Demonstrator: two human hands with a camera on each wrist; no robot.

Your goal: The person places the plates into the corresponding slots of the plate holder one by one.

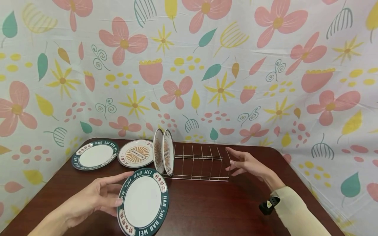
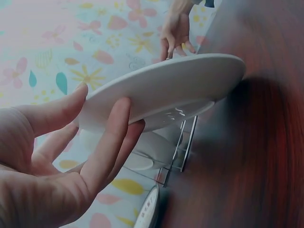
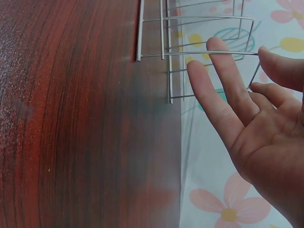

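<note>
My left hand [image 1: 94, 198] pinches the left edge of a white plate [image 1: 143, 201] with a dark green lettered rim. This plate is raised and tilted in front of the wire dish rack [image 1: 200, 179]; the left wrist view shows its plain white underside [image 2: 166, 88]. At the rack's right end, my right hand [image 1: 248, 164] pinches the end wire between thumb and index finger, its other fingers extended. Two plates with orange sunburst patterns, a nearer one [image 1: 168, 152] and one beside it [image 1: 158, 150], stand on edge in the rack's left end.
Left of the rack lies a sunburst plate [image 1: 137, 153]. Farther left is another green-rimmed plate [image 1: 94, 155]. All stand on a dark reddish-brown table [image 1: 206, 206], with a flower-patterned cloth [image 1: 189, 65] rising behind it.
</note>
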